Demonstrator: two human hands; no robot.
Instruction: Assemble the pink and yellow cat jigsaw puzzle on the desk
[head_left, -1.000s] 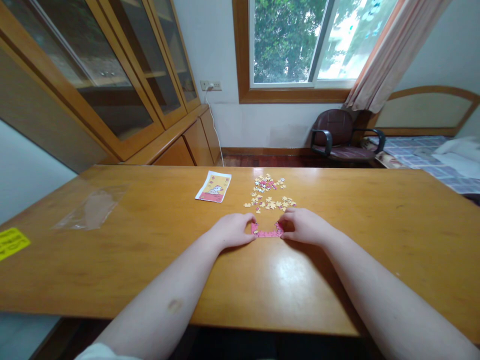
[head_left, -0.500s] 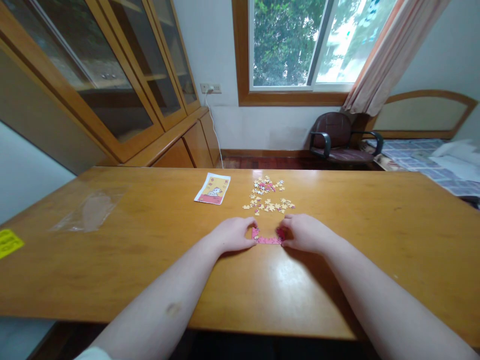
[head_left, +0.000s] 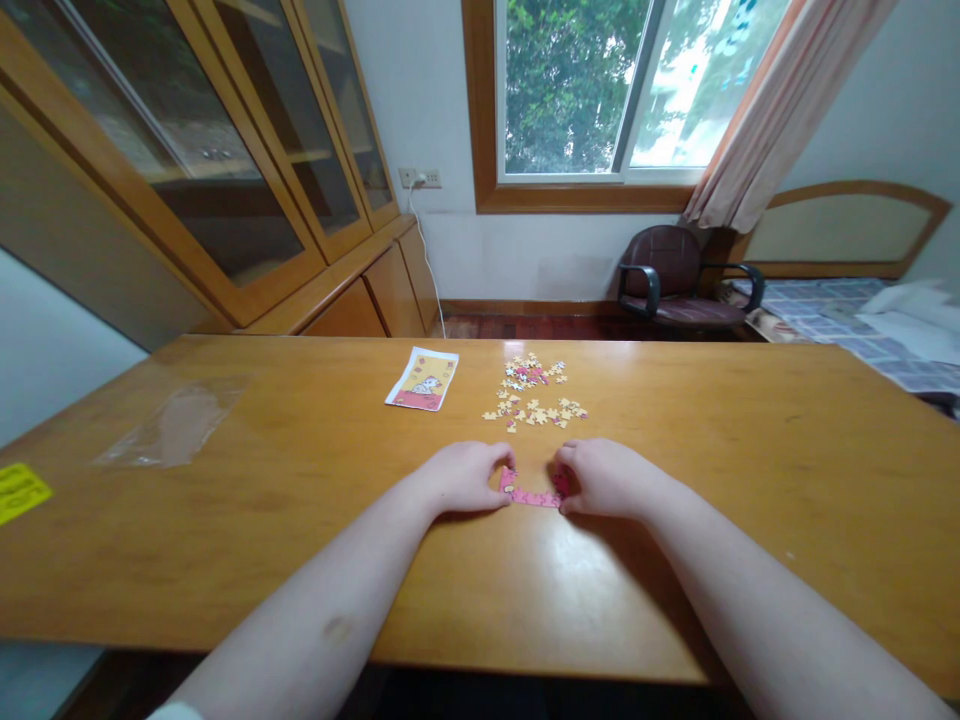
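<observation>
A joined strip of pink jigsaw puzzle pieces (head_left: 535, 498) lies on the wooden table, with both ends turned up away from me in a shallow U. At its left end, my left hand (head_left: 474, 477) grips the strip between thumb and fingers. My right hand (head_left: 604, 478) closes round the opposite end and covers part of it. Beyond my hands, loose cream puzzle pieces (head_left: 536, 412) are spread in a rough row. Farther back sits a heap of pink and cream pieces (head_left: 529, 373).
Left of the pieces lies a picture sheet (head_left: 424, 380) with a white animal on yellow and pink. A clear plastic bag (head_left: 178, 425) rests on the table's left side, near a yellow sticker (head_left: 21, 490). Behind the table stands an office chair (head_left: 670, 270).
Both hands have shifted slightly toward me, and the pink strip has moved with them. The strip now tilts a little, its right end lower. The loose pieces look unmoved.
</observation>
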